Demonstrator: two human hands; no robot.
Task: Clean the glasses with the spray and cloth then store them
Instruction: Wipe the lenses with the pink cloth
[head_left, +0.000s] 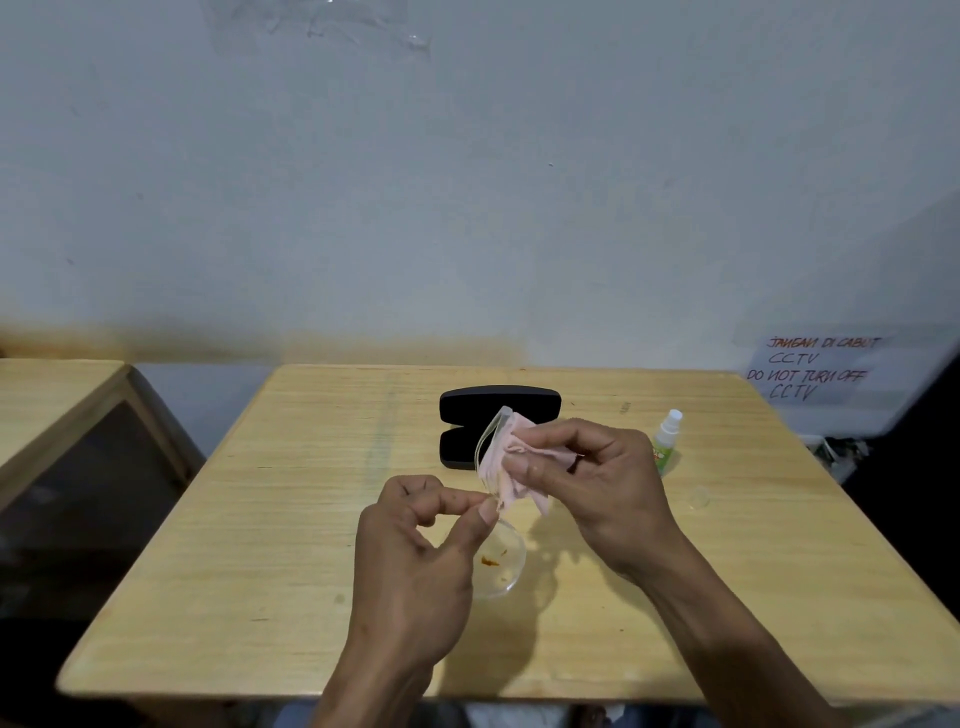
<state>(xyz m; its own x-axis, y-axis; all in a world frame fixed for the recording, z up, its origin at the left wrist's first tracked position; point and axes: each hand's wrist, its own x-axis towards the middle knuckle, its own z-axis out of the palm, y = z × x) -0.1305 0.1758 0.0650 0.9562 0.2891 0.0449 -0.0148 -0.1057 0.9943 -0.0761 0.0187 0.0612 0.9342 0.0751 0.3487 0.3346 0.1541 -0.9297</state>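
Clear-framed glasses (501, 564) are held above the wooden table (291, 519), one lens pointing up, the other down. My left hand (415, 561) pinches the frame at the bridge between thumb and forefinger. The lower lens carries orange-brown smears. My right hand (597, 483) presses a pale pink cloth (506, 462) around the upper lens. Behind the hands lies an open black glasses case (498, 402). A small spray bottle (667, 439) with a white cap and green label lies on the table to the right of my right hand.
A small clear cap (698, 496) rests on the table near the bottle. A second wooden table (47, 395) stands at the left. A white wall runs behind, with a handwritten paper notice (815, 369) at the right.
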